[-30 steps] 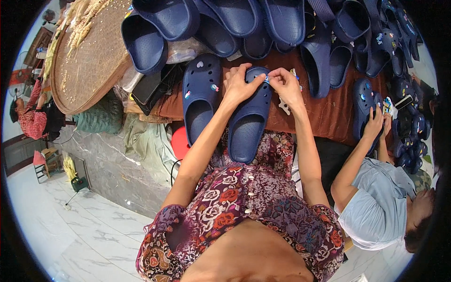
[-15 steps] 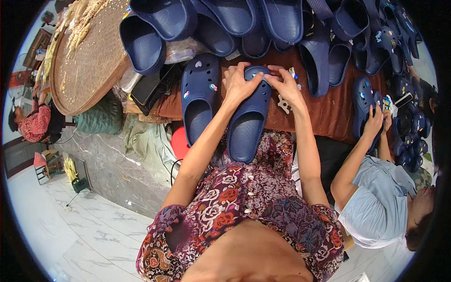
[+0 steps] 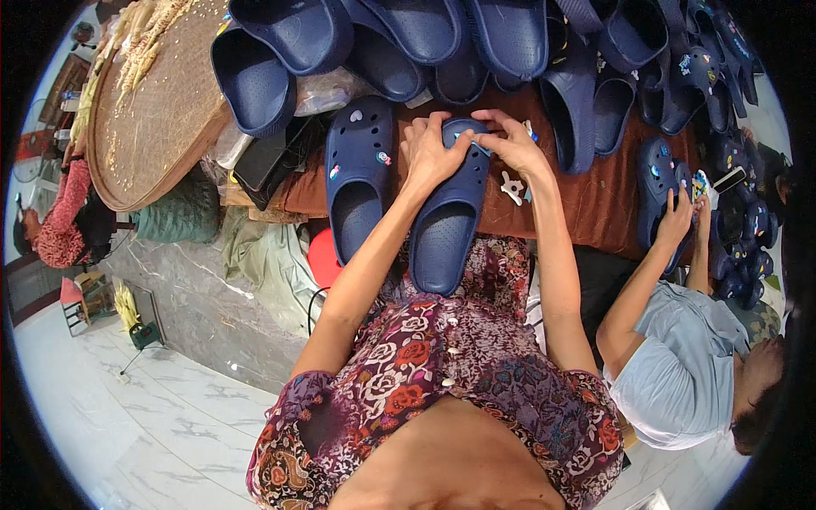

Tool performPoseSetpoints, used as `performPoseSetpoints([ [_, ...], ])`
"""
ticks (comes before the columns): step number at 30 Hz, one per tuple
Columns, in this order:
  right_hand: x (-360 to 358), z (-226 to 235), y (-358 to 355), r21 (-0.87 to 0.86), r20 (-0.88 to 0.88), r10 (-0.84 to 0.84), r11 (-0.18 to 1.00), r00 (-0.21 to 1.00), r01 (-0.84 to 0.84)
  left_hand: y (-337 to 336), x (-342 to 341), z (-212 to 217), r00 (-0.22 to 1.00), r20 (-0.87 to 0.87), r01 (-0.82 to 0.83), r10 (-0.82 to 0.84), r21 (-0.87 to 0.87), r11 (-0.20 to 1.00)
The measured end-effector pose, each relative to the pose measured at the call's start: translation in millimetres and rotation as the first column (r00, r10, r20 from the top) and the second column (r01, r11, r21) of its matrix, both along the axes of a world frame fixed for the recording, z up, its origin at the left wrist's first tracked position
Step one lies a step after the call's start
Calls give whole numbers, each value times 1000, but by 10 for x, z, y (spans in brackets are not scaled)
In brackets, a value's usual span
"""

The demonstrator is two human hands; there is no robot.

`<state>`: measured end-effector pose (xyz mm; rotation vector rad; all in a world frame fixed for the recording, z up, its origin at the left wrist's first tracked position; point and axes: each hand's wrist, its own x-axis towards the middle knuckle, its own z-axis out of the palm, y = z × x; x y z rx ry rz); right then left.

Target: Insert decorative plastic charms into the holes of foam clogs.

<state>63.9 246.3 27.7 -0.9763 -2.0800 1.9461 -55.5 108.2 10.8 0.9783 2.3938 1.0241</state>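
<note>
Cloth opens rightward — left fingers and right fingers clamp one clog at its toe.

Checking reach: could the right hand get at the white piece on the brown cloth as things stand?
Probably yes: the white piece lies uncovered near the wrist of the right hand, though that hand is busy at a navy clog.

Table: brown cover spread out in front of me
Far side: a heap of navy shoes
Front left: one navy shoe with charms, its toe end over the cover
Beside my right hand: a small white piece
</note>
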Motion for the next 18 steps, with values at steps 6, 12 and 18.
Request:
performPoseSetpoints([
  [6, -40, -163, 23, 47, 10, -24, 999, 1000, 24, 12, -15, -10, 999, 40, 14, -13, -20, 1000],
  [12, -60, -171, -36, 102, -6, -39, 994, 999, 40, 23, -17, -2, 1000, 16, 1, -1, -13, 1000],
  [18, 139, -214, -310, 147, -187, -184, 966, 965, 213, -30, -9, 69, 995, 95, 6, -4, -22, 1000],
])
